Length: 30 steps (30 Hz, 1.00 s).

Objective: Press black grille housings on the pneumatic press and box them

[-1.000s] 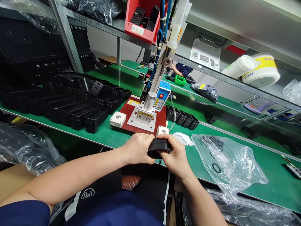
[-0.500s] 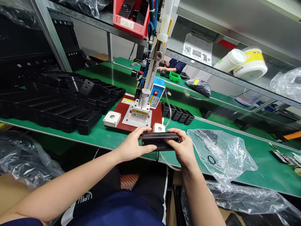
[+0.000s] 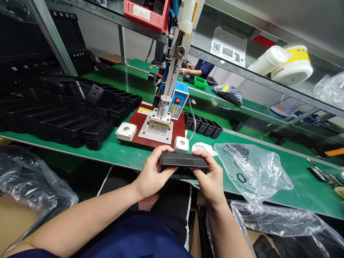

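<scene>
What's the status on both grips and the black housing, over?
Left grip, right grip: on opposite ends of black housing. Housing held before the press, near bench edge. White button box close beyond it.

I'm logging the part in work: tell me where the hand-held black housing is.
In the head view, the black housing is just below centre, held between the left hand and the right hand, below the right white box.
</scene>
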Each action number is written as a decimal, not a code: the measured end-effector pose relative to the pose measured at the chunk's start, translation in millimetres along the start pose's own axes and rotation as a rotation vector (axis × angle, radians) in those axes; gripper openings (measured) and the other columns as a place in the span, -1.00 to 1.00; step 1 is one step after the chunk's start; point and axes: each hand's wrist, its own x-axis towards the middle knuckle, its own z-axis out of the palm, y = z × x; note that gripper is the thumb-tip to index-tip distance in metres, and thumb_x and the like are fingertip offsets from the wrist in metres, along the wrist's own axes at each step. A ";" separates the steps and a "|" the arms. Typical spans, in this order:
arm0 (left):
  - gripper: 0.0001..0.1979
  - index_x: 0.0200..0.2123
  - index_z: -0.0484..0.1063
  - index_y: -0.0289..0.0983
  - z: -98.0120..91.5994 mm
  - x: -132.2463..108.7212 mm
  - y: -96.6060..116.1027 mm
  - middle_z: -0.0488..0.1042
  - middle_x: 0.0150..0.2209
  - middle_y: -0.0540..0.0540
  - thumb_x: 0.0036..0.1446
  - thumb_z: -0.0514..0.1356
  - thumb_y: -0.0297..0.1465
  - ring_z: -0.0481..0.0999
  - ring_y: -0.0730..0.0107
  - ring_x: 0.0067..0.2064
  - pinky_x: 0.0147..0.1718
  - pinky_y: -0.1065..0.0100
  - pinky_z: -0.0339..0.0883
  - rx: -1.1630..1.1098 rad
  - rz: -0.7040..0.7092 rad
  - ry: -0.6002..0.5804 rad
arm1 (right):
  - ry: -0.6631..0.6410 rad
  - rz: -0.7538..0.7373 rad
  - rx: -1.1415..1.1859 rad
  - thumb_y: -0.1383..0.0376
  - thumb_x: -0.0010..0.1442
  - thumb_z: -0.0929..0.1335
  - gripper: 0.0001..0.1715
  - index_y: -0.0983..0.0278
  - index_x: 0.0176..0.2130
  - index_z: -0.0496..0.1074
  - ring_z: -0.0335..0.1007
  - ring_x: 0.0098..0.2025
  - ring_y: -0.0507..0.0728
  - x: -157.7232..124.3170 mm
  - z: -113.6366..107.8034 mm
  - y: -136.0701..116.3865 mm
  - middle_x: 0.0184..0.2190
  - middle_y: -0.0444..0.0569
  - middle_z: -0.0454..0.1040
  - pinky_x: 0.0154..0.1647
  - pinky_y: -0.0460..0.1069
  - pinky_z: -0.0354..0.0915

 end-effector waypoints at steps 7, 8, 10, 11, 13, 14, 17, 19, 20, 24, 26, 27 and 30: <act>-0.70 -0.10 0.35 -0.24 3.1 -8.2 -15.9 0.42 -0.12 -0.11 0.08 0.25 -0.37 0.46 0.30 -0.09 -0.02 0.25 0.35 0.079 0.012 0.088 | 0.013 -0.019 -0.055 0.29 0.09 0.43 -0.74 0.21 -0.15 0.46 0.40 -0.26 0.06 -8.5 10.9 13.8 -0.28 -0.13 0.50 -0.21 -0.07 0.32; -0.70 -0.09 0.35 -0.23 2.0 -7.8 -17.4 0.43 -0.11 -0.11 0.09 0.25 -0.36 0.46 0.29 -0.08 -0.01 0.23 0.35 0.091 0.006 0.077 | 0.017 -0.005 -0.042 0.28 0.09 0.43 -0.74 0.21 -0.16 0.47 0.39 -0.26 0.06 -9.4 11.3 16.9 -0.29 -0.14 0.49 -0.21 -0.07 0.31; -0.70 -0.07 0.35 -0.22 -1.9 -5.1 -17.2 0.42 -0.09 -0.12 0.11 0.23 -0.34 0.47 0.27 -0.07 0.00 0.21 0.35 0.136 -0.003 0.024 | 0.036 0.040 0.002 0.27 0.06 0.46 -0.73 0.20 -0.17 0.49 0.38 -0.26 0.06 -11.0 10.1 22.9 -0.29 -0.14 0.49 -0.20 -0.07 0.30; -0.69 -0.06 0.34 -0.21 -4.6 -3.0 -15.7 0.42 -0.08 -0.13 0.13 0.23 -0.31 0.47 0.27 -0.07 -0.01 0.20 0.36 0.172 -0.007 -0.019 | 0.053 0.075 0.041 0.26 0.05 0.48 -0.71 0.20 -0.17 0.50 0.38 -0.26 0.05 -11.8 8.9 25.6 -0.29 -0.14 0.49 -0.20 -0.08 0.30; -0.59 0.01 0.32 -0.18 -10.3 2.1 -11.0 0.40 -0.03 -0.14 0.11 0.26 -0.22 0.47 0.23 -0.04 0.00 0.17 0.37 0.260 -0.008 -0.138 | 0.105 0.180 0.174 0.24 -0.01 0.53 -0.66 0.20 -0.19 0.51 0.37 -0.29 0.04 -13.1 6.2 30.3 -0.31 -0.15 0.49 -0.23 -0.09 0.30; -0.48 0.05 0.30 -0.17 -12.8 4.6 -8.7 0.37 0.03 -0.16 0.06 0.30 -0.15 0.45 0.18 0.02 0.04 0.14 0.36 0.304 0.004 -0.196 | 0.132 0.252 0.265 0.22 -0.06 0.55 -0.63 0.20 -0.21 0.52 0.37 -0.32 0.03 -13.6 5.4 32.2 -0.33 -0.15 0.49 -0.26 -0.10 0.30; -0.22 0.14 0.26 -0.14 -16.6 10.4 -5.4 0.24 0.21 -0.22 -0.13 0.41 -0.05 0.30 0.04 0.22 0.18 0.07 0.26 0.374 0.119 -0.298 | 0.168 0.497 0.547 0.20 -0.21 0.60 -0.56 0.25 -0.29 0.53 0.37 -0.39 0.03 -16.0 7.2 35.4 -0.40 -0.14 0.49 -0.36 -0.10 0.32; -0.30 0.12 0.29 -0.17 -15.9 12.0 -7.2 0.32 0.16 -0.22 -0.06 0.38 -0.08 0.35 0.08 0.19 0.18 0.10 0.27 0.353 0.226 -0.299 | 0.133 0.628 0.674 0.19 -0.23 0.61 -0.54 0.28 -0.31 0.52 0.41 -0.38 0.07 -18.6 11.6 35.6 -0.39 -0.10 0.50 -0.36 -0.07 0.37; -0.36 0.10 0.30 -0.19 -15.0 12.1 -8.8 0.39 0.09 -0.21 -0.01 0.36 -0.10 0.41 0.13 0.12 0.13 0.14 0.32 0.334 0.268 -0.291 | 0.108 0.674 0.710 0.18 -0.22 0.61 -0.54 0.28 -0.30 0.52 0.43 -0.36 0.09 -20.3 13.9 35.2 -0.38 -0.07 0.51 -0.35 -0.05 0.39; -0.41 0.04 0.33 -0.25 -12.7 10.9 -14.2 0.51 -0.08 -0.18 0.00 0.35 -0.10 0.52 0.21 -0.07 -0.03 0.23 0.41 0.318 0.302 -0.195 | 0.023 0.651 0.658 0.05 -0.03 0.53 -0.49 0.26 -0.14 0.49 0.48 -0.26 0.17 -26.9 16.4 33.0 -0.22 0.03 0.54 -0.29 0.04 0.44; -0.42 0.00 0.35 -0.26 -12.9 10.8 -13.6 0.52 -0.11 -0.16 -0.01 0.35 -0.10 0.53 0.23 -0.11 -0.06 0.25 0.42 0.321 0.229 -0.141 | -0.030 0.486 0.549 -0.05 0.01 0.49 -0.35 0.21 0.00 0.44 0.46 -0.05 0.23 -29.1 11.9 34.1 -0.01 0.08 0.49 -0.10 0.09 0.43; -0.44 -0.01 0.36 -0.27 -13.1 11.0 -12.4 0.53 -0.14 -0.14 -0.01 0.35 -0.10 0.54 0.24 -0.14 -0.09 0.27 0.43 0.313 0.179 -0.124 | -0.072 0.400 0.486 -0.09 0.00 0.49 -0.26 0.19 0.07 0.41 0.41 0.05 0.26 -29.9 8.9 35.7 0.08 0.08 0.43 0.00 0.12 0.38; -0.49 -0.06 0.39 -0.29 -12.8 12.1 -7.2 0.54 -0.24 -0.09 0.02 0.33 -0.11 0.54 0.32 -0.25 -0.21 0.34 0.43 0.253 0.051 -0.125 | -0.174 0.265 0.314 -0.05 -0.07 0.54 -0.14 0.17 0.14 0.36 0.35 0.12 0.27 -32.2 1.9 42.7 0.11 0.06 0.41 0.14 0.13 0.27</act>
